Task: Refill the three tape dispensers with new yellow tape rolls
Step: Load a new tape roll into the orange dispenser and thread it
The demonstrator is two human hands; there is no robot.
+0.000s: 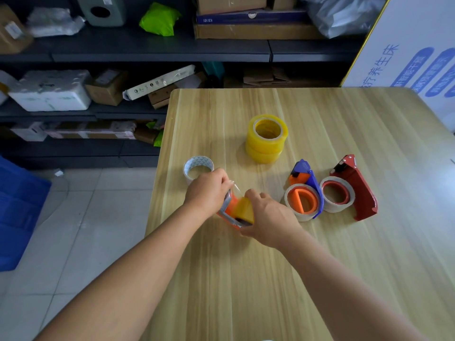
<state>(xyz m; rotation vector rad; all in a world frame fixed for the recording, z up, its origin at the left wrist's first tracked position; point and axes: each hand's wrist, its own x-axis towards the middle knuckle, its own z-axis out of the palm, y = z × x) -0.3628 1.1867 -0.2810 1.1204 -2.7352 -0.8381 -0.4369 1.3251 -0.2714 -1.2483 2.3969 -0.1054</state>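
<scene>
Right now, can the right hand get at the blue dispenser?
Probably not yet: the right hand is busy holding a yellow roll. The path itself looks free, with bare table between it and the blue dispenser.

Two bare forearms and two bare hands, seen from above.

Both arms are uncovered along all of their visible length, from the lower edge of the view up to the wrists; no sleeve, cuff or hem shows anywhere on them. The left hand (pixel 206 190) wears no glove, ring, watch or band that can be seen, and its wrist is plain. The right hand (pixel 268 215) is likewise ungloved, with a plain wrist and no jewellery visible. The nails are too small and blurred to tell anything about them.
</scene>
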